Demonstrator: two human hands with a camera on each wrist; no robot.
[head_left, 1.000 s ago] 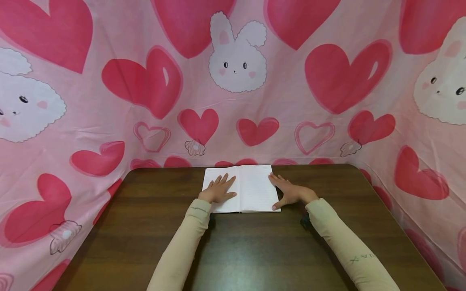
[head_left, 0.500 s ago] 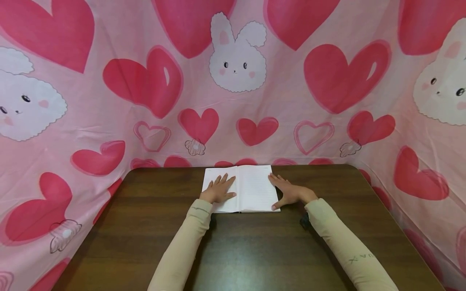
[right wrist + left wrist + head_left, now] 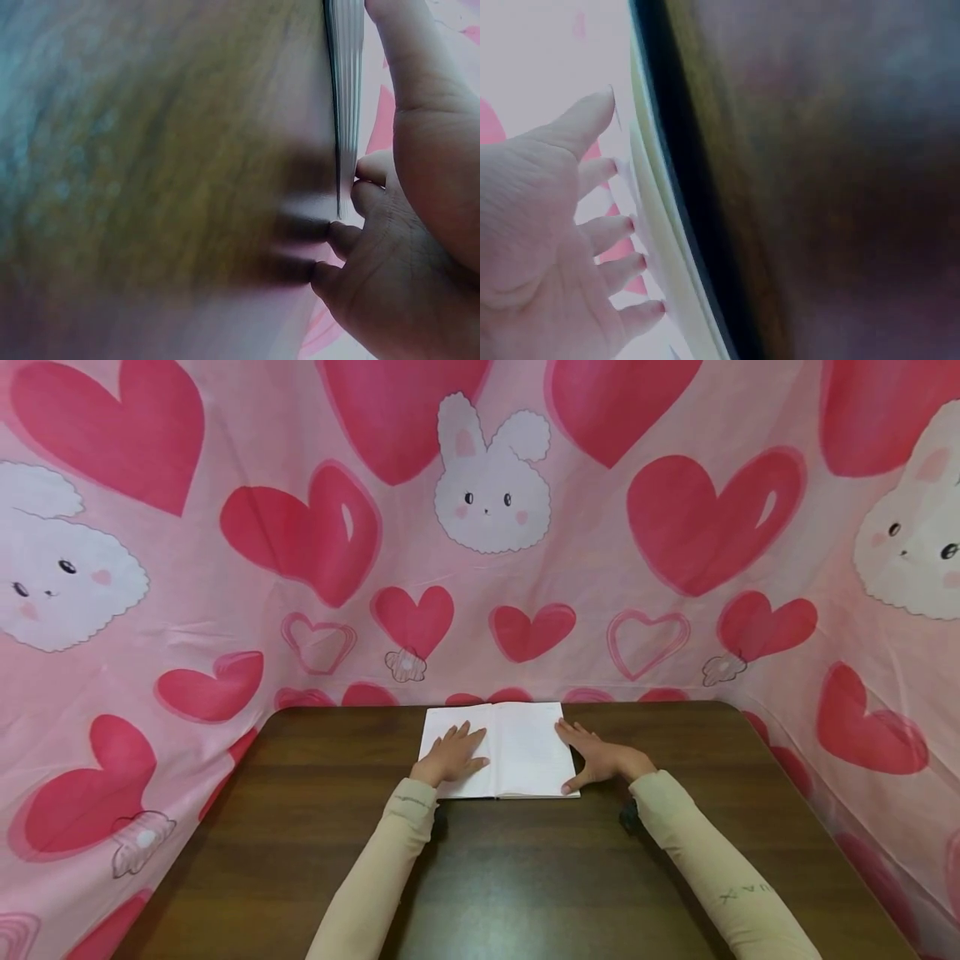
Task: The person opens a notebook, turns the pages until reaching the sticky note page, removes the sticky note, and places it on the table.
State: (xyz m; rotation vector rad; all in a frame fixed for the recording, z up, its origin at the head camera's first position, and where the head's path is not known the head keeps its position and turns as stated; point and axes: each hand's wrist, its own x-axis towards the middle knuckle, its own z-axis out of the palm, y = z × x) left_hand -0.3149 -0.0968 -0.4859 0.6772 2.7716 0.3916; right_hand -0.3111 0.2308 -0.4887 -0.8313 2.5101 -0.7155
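An open notebook [image 3: 528, 752] with white lined pages lies flat near the far edge of the table, its spine running away from me. On its left page rests my left hand [image 3: 452, 754], fingers spread; the left wrist view shows those fingertips touching the page above the dark cover edge [image 3: 697, 255]. My right hand [image 3: 600, 756] is at the right edge of the notebook, thumb near the lower corner and fingers at the upper part of that edge. In the right wrist view the stacked page edges [image 3: 347, 90] show beside the thumb, and the lower fingertips [image 3: 324, 277] touch the table.
The dark brown wooden table [image 3: 517, 877] extends toward me and to both sides, with rounded far corners. A pink cloth [image 3: 585, 560] printed with hearts and rabbits hangs behind the table and along both sides.
The head view has shifted very slightly. Both hands and the notebook hold the same places relative to each other.
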